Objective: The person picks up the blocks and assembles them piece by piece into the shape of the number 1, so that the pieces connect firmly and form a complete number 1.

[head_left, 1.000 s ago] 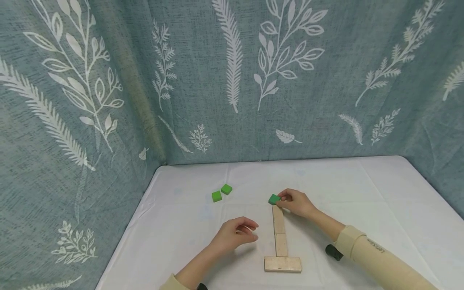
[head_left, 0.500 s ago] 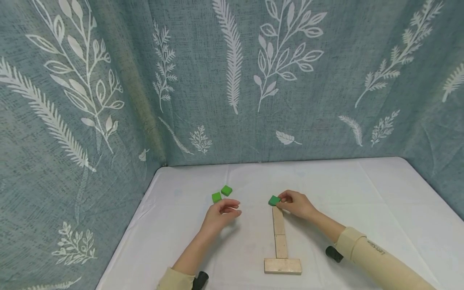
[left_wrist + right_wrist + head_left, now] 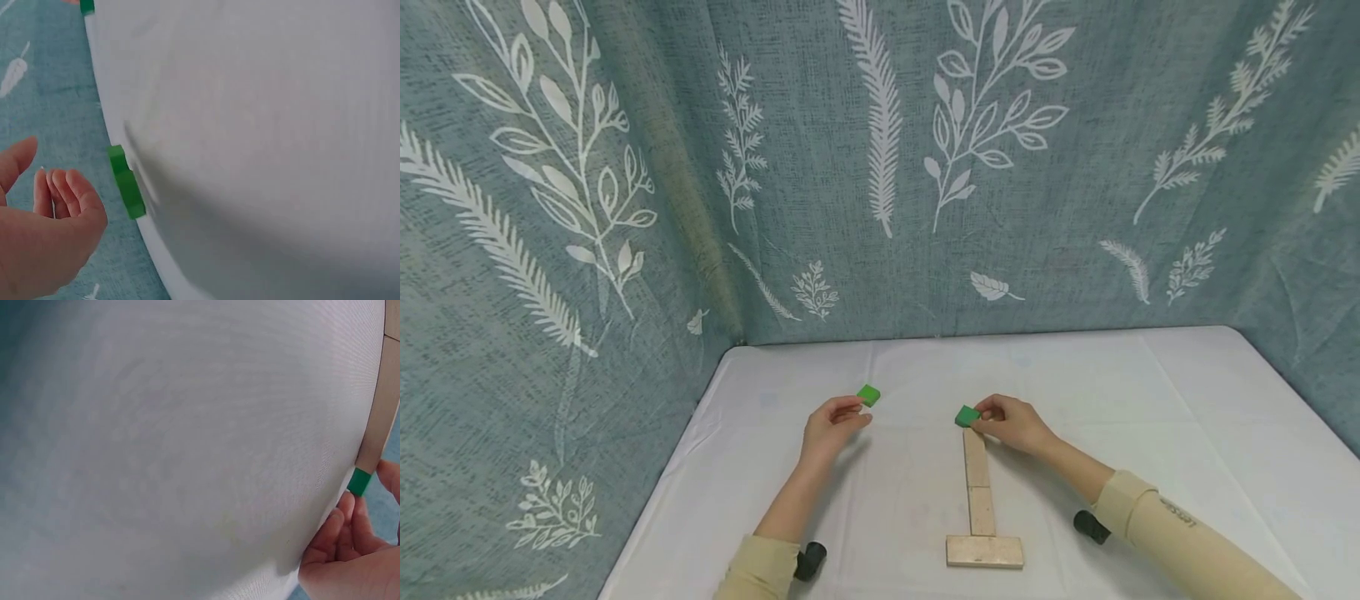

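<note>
My right hand (image 3: 1015,423) pinches a dark green square block (image 3: 967,417) at the far end of a line of wooden blocks. In the right wrist view, the green block (image 3: 359,482) meets the end of a wooden block (image 3: 380,406), with thumb and fingers around it. Two wooden blocks form the line, the farther (image 3: 976,458) and the nearer (image 3: 982,510); a third (image 3: 985,552) lies crosswise at the near end. Over on the left, my left hand (image 3: 830,432) has thumb and fingers apart beside a light green block (image 3: 868,396). A second light green block (image 3: 130,195) shows in the left wrist view, hidden by the hand from above.
A white cloth (image 3: 1112,383) covers the table. A blue-green curtain (image 3: 925,275) with white leaf prints hangs behind it and along the left. Dark wrist devices show under the left sleeve (image 3: 810,561) and the right sleeve (image 3: 1090,527).
My left hand has moved away from the wooden line, leftward and farther across the table, to the light green blocks, covering one. The right hand stays on the dark green block.
</note>
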`<state>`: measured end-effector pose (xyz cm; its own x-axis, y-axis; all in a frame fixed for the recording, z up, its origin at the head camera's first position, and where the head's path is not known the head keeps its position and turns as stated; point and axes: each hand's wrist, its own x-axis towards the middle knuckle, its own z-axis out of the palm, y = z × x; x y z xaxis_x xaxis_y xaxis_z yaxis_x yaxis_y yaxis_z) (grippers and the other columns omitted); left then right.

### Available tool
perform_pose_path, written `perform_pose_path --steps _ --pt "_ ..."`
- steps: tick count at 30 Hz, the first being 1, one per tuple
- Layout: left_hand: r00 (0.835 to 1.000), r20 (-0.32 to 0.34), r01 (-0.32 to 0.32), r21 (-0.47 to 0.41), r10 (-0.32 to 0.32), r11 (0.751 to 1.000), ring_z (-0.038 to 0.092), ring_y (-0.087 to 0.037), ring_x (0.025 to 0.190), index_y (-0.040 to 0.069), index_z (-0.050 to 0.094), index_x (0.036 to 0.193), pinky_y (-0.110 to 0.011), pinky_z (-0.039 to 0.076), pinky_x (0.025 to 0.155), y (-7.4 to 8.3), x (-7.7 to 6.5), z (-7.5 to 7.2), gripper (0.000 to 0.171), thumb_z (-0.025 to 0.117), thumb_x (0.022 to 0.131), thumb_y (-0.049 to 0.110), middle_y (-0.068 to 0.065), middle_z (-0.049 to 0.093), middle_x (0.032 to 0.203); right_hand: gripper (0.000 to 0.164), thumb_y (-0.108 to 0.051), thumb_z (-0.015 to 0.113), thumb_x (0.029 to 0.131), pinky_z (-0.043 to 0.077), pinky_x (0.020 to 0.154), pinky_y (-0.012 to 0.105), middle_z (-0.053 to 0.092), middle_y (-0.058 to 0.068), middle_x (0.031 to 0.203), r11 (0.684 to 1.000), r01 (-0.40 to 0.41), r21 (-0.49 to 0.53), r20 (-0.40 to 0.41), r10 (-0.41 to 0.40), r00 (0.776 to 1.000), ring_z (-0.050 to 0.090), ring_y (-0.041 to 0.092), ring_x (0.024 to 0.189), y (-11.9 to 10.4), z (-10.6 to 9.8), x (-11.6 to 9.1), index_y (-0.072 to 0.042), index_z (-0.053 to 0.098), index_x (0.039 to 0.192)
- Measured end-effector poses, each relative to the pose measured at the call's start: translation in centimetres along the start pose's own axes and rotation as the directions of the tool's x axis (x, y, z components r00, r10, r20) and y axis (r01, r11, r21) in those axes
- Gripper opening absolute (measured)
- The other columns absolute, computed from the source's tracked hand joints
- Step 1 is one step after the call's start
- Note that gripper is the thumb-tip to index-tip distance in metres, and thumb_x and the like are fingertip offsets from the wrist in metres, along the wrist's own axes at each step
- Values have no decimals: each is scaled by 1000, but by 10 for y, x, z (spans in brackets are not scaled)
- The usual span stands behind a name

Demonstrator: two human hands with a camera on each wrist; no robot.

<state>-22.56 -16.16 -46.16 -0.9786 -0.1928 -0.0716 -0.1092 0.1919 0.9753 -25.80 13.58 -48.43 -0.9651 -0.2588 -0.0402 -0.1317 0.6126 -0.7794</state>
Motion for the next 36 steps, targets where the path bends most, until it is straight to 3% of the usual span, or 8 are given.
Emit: perform_pose_path --steps 5,9,12,19,36 --pt "998 -47 34 -22 -35 999 58 -15 93 -2 65 116 -20 46 75 -4 8 -5 37 75 80 4 -17 65 113 28 -21 69 89 44 68 30 61 2 90 1000 3 4 0 -3 1000 52 16 80 0 0 0 -1 65 109" --pt "996 -86 29 -22 -31 999 58 -18 95 -4 64 117 -19 46 71 -6 15 -9 40 74 79 2 -18 64 113 28 -20 69 89 44 66 30 61 2 89 1000 12 6 -2 -12 1000 51 15 79 0 1 0 0 65 109" --pt "994 -101 30 5 -29 1000 58 -24 102 -4 63 118 -22 47 74 -8 19 -12 43 74 78 4 -19 63 115 28 -20 69 89 43 66 30 60 2 89 1000 18 4 -5 -18 1000 51 16 78 1 1 1 0 65 109" --pt "996 -76 47 64 -42 997 52 -33 115 -5 59 123 -40 45 95 -10 23 -16 47 73 80 7 -23 57 124 28 -20 69 89 44 68 30 61 1 89 1000 13 3 -1 -13 1000 51 16 80 1 0 1 -1 65 109" --pt "998 -55 19 252 -5 968 57 -35 106 -8 58 120 -41 48 89 -15 33 -9 48 76 78 9 -25 59 118 28 -20 69 89 43 65 30 60 1 88 1000 29 6 -2 -29 1000 50 15 77 2 0 0 -1 65 109"
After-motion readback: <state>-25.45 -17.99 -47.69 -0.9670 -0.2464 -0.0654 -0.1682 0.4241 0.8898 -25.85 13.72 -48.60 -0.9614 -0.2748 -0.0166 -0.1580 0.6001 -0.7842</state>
